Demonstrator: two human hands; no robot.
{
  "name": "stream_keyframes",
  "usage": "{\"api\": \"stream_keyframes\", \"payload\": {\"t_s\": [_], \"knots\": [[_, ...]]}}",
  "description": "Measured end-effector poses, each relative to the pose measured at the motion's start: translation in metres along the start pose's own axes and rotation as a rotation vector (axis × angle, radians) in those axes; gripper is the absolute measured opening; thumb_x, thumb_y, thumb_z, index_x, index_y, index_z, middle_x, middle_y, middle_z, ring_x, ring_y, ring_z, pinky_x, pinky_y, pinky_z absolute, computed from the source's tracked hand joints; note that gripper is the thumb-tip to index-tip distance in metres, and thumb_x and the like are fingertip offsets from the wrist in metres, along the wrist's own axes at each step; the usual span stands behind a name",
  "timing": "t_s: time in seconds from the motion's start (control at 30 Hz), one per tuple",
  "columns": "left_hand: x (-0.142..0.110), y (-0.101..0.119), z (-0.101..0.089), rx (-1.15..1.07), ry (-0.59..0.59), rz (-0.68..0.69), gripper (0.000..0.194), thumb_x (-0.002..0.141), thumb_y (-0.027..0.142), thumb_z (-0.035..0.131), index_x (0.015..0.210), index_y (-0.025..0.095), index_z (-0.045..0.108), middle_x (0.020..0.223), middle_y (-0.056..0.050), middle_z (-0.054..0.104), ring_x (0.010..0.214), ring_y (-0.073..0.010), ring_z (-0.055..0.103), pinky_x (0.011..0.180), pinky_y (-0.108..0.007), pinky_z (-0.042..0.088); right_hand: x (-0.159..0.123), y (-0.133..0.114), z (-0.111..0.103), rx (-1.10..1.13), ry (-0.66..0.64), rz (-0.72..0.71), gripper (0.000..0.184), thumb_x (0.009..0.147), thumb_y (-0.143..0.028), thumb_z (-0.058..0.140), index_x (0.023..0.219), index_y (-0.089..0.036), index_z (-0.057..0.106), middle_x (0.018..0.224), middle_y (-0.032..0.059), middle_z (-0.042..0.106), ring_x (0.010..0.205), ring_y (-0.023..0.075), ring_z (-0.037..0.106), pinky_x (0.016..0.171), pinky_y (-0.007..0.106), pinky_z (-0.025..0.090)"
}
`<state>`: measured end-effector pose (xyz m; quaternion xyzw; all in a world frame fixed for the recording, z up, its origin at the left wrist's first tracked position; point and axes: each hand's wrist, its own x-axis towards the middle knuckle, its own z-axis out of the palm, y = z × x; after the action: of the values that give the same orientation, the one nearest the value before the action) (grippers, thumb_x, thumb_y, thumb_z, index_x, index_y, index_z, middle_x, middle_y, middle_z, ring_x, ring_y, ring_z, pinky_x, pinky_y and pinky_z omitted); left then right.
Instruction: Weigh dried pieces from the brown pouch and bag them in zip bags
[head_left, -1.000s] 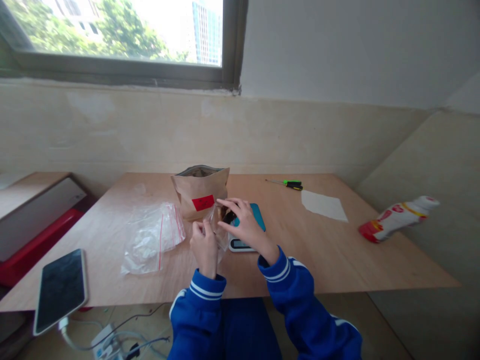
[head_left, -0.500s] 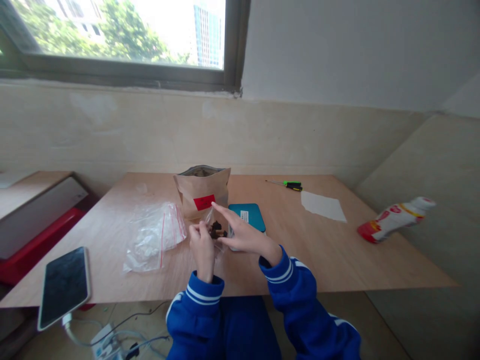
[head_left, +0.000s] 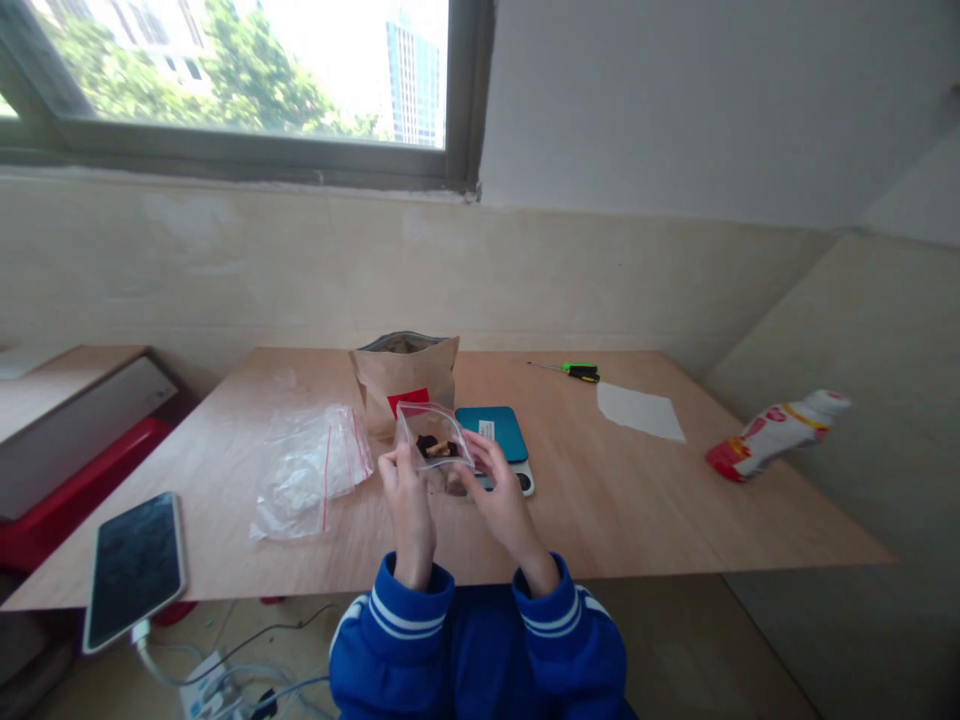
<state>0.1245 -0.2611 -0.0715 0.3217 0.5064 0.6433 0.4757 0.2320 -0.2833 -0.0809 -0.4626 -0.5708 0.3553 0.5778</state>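
Note:
Both my hands hold up a small clear zip bag (head_left: 433,437) with a few dark pieces inside, just above the wooden table (head_left: 645,510). My left hand (head_left: 406,506) pinches its left edge. My right hand (head_left: 501,495) grips the lower right edge, fingers closed on the plastic. Right behind the bag stands an open brown paper pouch (head_left: 405,372) with a red label. A small scale with a teal platform (head_left: 498,438) lies under and behind my right hand.
A pile of clear zip bags (head_left: 309,470) lies to the left. A phone (head_left: 133,566) on a cable rests at the table's front left edge. A screwdriver (head_left: 571,371), a white paper (head_left: 639,411) and a white-red bottle (head_left: 772,434) lie to the right.
My right hand has come back from the bag's mouth and gripped its lower right side. The bag was raised and tilted toward me, held by both hands.

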Motion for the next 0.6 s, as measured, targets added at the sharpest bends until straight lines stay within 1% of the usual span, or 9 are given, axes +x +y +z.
{"api": "stream_keyframes", "payload": {"t_s": [0.07,0.17,0.23,0.3,0.33,0.4,0.43,0.5,0.6], "knots": [[-0.009,0.009,-0.002,0.029,-0.042,0.038,0.034,0.088,0.050,0.042,0.098,0.020,0.054,0.111,-0.007,0.060,0.107,-0.0206,0.057,0.089,-0.036,0.045,0.001,-0.006,-0.003,0.023,0.034,0.019,0.030,0.088,-0.038,0.055,0.112,-0.022,0.062,0.114,0.0074,0.066,0.105,0.0207,0.062,0.092,0.036,0.050],[-0.012,0.014,-0.007,0.127,-0.052,0.234,0.033,0.089,0.047,0.044,0.107,0.022,0.057,0.131,-0.007,0.052,0.127,-0.0204,0.043,0.106,-0.037,0.031,0.001,-0.012,-0.011,0.084,0.137,0.058,0.031,0.088,-0.043,0.052,0.104,-0.020,0.066,0.100,0.0066,0.070,0.088,0.0193,0.065,0.079,0.033,0.053],[-0.006,0.013,-0.011,0.167,-0.041,0.301,0.038,0.086,0.045,0.052,0.118,0.024,0.053,0.135,-0.007,0.049,0.129,-0.0205,0.040,0.108,-0.036,0.029,-0.001,-0.012,-0.016,0.111,0.207,0.060,0.032,0.088,-0.044,0.053,0.101,-0.019,0.066,0.099,0.0066,0.070,0.085,0.0184,0.064,0.075,0.030,0.052],[0.002,0.011,-0.013,0.166,-0.074,0.304,0.044,0.083,0.046,0.056,0.121,0.023,0.051,0.128,-0.008,0.054,0.121,-0.0208,0.048,0.103,-0.035,0.035,-0.002,-0.009,-0.020,0.121,0.242,0.065,0.032,0.087,-0.046,0.054,0.099,-0.019,0.067,0.093,0.0056,0.070,0.079,0.0165,0.063,0.067,0.026,0.050],[0.006,0.010,-0.013,0.155,-0.109,0.302,0.042,0.083,0.046,0.056,0.117,0.021,0.054,0.120,-0.007,0.058,0.114,-0.0204,0.053,0.098,-0.034,0.039,-0.003,-0.008,-0.022,0.123,0.249,0.076,0.032,0.087,-0.046,0.054,0.098,-0.019,0.067,0.086,0.0045,0.069,0.073,0.0150,0.061,0.061,0.024,0.049],[0.013,0.009,-0.013,0.138,-0.195,0.307,0.034,0.082,0.046,0.057,0.101,0.019,0.061,0.098,-0.005,0.064,0.095,-0.0180,0.059,0.086,-0.029,0.044,-0.005,-0.004,-0.024,0.128,0.271,0.097,0.033,0.086,-0.048,0.054,0.097,-0.019,0.067,0.073,0.0014,0.065,0.059,0.0119,0.056,0.051,0.021,0.043],[0.014,0.008,-0.012,0.130,-0.227,0.310,0.031,0.082,0.046,0.057,0.091,0.017,0.063,0.086,-0.003,0.064,0.085,-0.0162,0.059,0.080,-0.027,0.045,-0.005,-0.003,-0.025,0.127,0.288,0.103,0.034,0.087,-0.048,0.054,0.095,-0.018,0.067,0.069,0.0005,0.063,0.056,0.0110,0.054,0.049,0.020,0.041],[0.014,0.006,-0.011,0.110,-0.253,0.296,0.031,0.082,0.046,0.057,0.077,0.016,0.062,0.071,0.001,0.059,0.071,-0.0129,0.055,0.068,-0.024,0.043,-0.006,-0.001,-0.025,0.124,0.346,0.104,0.037,0.088,-0.050,0.051,0.093,-0.017,0.066,0.067,0.0007,0.063,0.057,0.0112,0.054,0.052,0.021,0.043],[0.010,0.001,-0.010,0.081,-0.230,0.256,0.032,0.082,0.046,0.058,0.073,0.016,0.061,0.066,0.002,0.056,0.063,-0.0106,0.050,0.061,-0.021,0.040,-0.009,0.000,-0.026,0.124,0.446,0.111,0.043,0.090,-0.053,0.043,0.093,-0.015,0.065,0.076,0.0051,0.068,0.069,0.0155,0.062,0.065,0.026,0.049]]}}
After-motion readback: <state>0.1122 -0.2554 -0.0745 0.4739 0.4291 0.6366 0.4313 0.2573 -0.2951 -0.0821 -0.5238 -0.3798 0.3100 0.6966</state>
